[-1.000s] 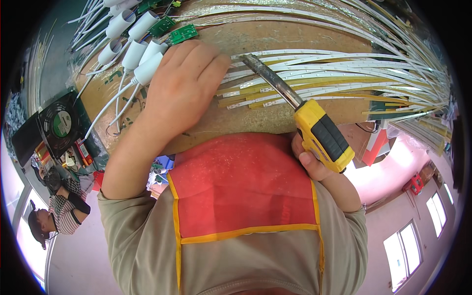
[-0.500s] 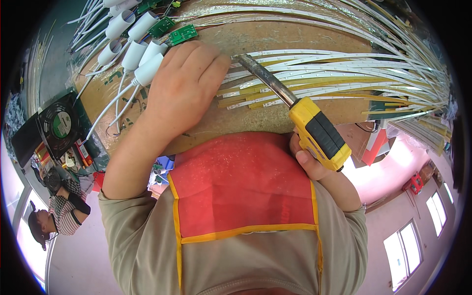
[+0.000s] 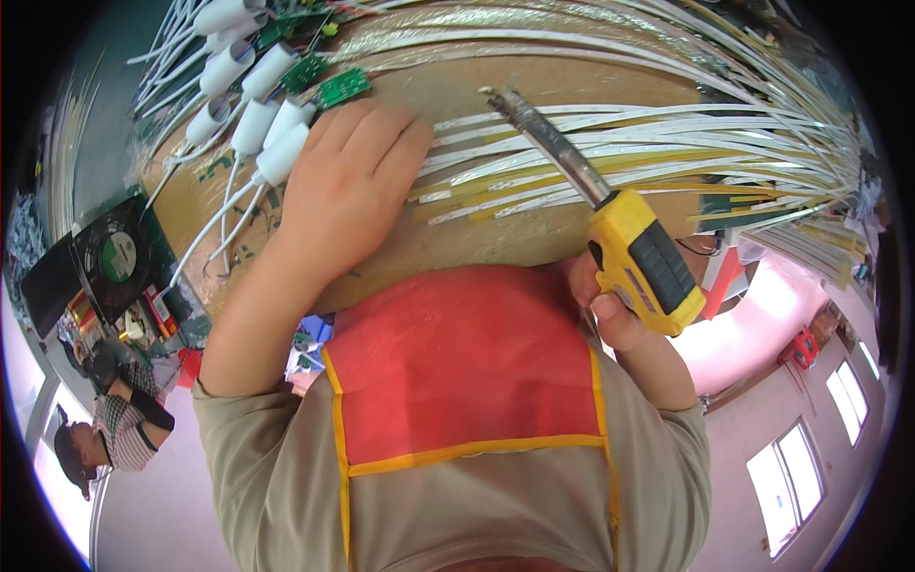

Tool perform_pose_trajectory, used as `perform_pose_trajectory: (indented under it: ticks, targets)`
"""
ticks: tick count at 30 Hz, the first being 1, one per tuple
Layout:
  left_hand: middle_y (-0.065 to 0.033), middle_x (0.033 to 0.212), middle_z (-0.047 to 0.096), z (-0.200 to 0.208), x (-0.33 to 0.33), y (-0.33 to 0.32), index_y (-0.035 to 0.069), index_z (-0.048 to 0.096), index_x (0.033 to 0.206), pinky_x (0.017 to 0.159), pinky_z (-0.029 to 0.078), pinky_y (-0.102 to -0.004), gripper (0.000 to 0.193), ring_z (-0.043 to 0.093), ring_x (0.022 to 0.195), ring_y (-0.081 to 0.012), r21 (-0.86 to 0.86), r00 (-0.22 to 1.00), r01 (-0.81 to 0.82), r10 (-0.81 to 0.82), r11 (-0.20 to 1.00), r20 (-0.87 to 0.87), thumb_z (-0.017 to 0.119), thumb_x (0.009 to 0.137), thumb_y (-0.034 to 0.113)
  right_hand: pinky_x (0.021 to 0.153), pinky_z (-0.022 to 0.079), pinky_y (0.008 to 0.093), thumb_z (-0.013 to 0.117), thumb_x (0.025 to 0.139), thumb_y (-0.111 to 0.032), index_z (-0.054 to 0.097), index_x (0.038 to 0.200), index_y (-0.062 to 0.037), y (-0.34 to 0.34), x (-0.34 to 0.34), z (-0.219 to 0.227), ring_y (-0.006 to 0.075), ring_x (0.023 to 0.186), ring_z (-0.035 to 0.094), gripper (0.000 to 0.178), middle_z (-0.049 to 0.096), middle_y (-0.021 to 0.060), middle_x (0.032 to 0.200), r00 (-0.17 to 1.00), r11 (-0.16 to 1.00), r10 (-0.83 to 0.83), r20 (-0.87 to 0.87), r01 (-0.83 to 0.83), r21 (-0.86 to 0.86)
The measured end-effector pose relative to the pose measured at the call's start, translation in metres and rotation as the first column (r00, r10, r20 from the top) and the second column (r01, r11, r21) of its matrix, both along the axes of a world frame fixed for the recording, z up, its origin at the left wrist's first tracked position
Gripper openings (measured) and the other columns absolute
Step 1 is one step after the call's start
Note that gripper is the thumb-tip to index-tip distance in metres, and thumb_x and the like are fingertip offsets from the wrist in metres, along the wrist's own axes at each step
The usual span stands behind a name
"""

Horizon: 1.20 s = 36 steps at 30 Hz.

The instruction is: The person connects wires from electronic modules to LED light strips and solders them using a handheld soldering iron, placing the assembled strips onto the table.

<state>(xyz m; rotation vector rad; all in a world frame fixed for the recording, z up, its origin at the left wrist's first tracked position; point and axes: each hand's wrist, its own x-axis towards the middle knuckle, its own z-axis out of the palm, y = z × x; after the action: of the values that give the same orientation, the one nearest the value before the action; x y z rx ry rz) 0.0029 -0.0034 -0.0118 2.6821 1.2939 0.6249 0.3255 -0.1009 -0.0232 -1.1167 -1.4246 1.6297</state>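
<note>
Right grip (image 3: 608, 303) clamped on iron (image 3: 650, 265) | left grip (image 3: 355, 181) unclear | board edge (image 3: 457, 250) bare between hands

The right hand (image 3: 610, 307) is gripping a yellow-and-black soldering iron (image 3: 648, 262), which is hanging near white strips (image 3: 658, 138). The left hand (image 3: 357, 181) is reaching over the counter (image 3: 410, 253) beside white tubes (image 3: 283, 155), fingertips hidden.

Your left hand (image 3: 353, 186) conceals the ends of its fingers (image 3: 367, 138) and anything beneath them. Your right hand (image 3: 602, 303) is partly obscured by the yellow-handled tool (image 3: 648, 262). Some white strips (image 3: 667, 143) are cut off by the top edge; components on them are too small to identify.
</note>
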Motion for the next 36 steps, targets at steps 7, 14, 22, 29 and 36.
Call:
perform_pose_trajectory:
  ticks: [7, 14, 22, 29, 36]
  targets:
    - [-0.0104, 0.103, 0.065, 0.007, 0.003, 0.001, 0.006, 0.068, 0.103, 0.085, 0.051, -0.0421, 0.028, 0.064, 0.096, -0.0317, -0.046, 1.000, -0.005, 0.004, 0.999, -0.001, 0.066, 0.075, 0.001, 0.054, 0.039, 0.0302, 0.077, 0.088, -0.041, 0.044, 0.140, -0.0007, 0.069, 0.014, 0.032, 0.0140, 0.060, 0.048, 0.073, 0.052, 0.0024, 0.075, 0.858, 0.855, -0.491, -0.154, 0.508, 0.106]
    - [-0.0127, 0.103, 0.064, 0.008, 0.003, 0.001, 0.004, 0.067, 0.105, 0.086, 0.051, -0.0431, 0.030, 0.063, 0.096, -0.0332, -0.035, 1.000, 0.017, -0.017, 0.999, 0.007, 0.065, 0.076, 0.000, 0.053, 0.039, 0.0288, 0.068, 0.093, -0.026, 0.056, 0.105, 0.0003, 0.144, 0.028, 0.058, 0.0138, 0.057, 0.051, 0.031, 0.055, 0.0028, 0.069, 0.749, 0.729, -0.655, 0.098, 0.593, 0.341]
    - [-0.0099, 0.102, 0.064, 0.005, 0.000, 0.001, 0.005, 0.068, 0.104, 0.087, 0.051, -0.0417, 0.029, 0.063, 0.097, -0.0310, -0.062, 1.000, 0.007, -0.008, 0.998, -0.015, 0.065, 0.075, 0.003, 0.058, 0.041, 0.0302, 0.065, 0.095, -0.024, 0.044, 0.140, 0.0042, 0.123, 0.018, 0.048, 0.0154, 0.063, 0.050, 0.057, 0.051, 0.0049, 0.076, 0.875, 0.878, -0.447, -0.185, 0.469, 0.096]
    - [-0.0110, 0.105, 0.061, 0.000, -0.001, 0.000, 0.002, 0.065, 0.107, 0.090, 0.050, -0.0429, 0.031, 0.060, 0.101, -0.0314, -0.018, 0.999, 0.025, -0.025, 1.000, -0.029, 0.061, 0.077, 0.011, 0.062, 0.047, 0.0325, 0.076, 0.087, -0.030, 0.058, 0.112, -0.0001, 0.032, -0.016, 0.022, 0.0187, 0.069, 0.058, 0.043, 0.060, 0.0062, 0.080, 0.952, 0.976, -0.215, -0.218, 0.200, -0.091]
    - [-0.0077, 0.101, 0.064, -0.002, -0.001, 0.001, 0.006, 0.067, 0.103, 0.086, 0.052, -0.0413, 0.027, 0.063, 0.097, -0.0302, -0.004, 1.000, 0.007, -0.007, 1.000, -0.009, 0.067, 0.076, 0.001, 0.062, 0.046, 0.0362, 0.070, 0.086, -0.020, 0.059, 0.086, -0.0058, -0.001, -0.012, 0.007, 0.0234, 0.069, 0.058, 0.018, 0.059, 0.0064, 0.077, 0.995, 0.996, 0.092, 0.049, -0.091, -0.019]
